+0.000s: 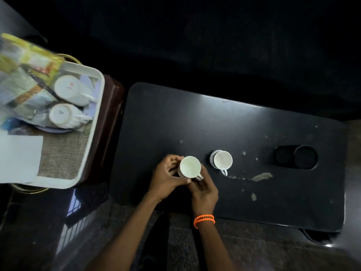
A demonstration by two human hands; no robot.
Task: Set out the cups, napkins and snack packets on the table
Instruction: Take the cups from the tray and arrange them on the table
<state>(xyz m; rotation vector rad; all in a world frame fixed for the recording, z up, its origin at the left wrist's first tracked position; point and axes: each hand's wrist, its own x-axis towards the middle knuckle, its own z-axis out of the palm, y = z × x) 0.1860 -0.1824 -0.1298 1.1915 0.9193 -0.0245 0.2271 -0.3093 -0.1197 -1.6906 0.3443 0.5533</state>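
A white cup (190, 166) stands upright near the front of the black table (214, 124), held between both hands. My left hand (167, 179) wraps its left side and my right hand (204, 189), with an orange bracelet on the wrist, grips the handle side. A second white cup (222, 160) stands upright just to the right, apart from my hands. On the left, a white tray (97, 106) holds two more cups (68, 88) (60, 115) lying on their sides, snack packets (25, 75) and a white napkin (19, 155).
The tray rests on a dark brown stand (111, 122) beside the table's left edge. A recessed black cup holder (296, 157) sits at the table's right. Pale scuffs mark the tabletop. Dark tiled floor (254, 249) lies in front.
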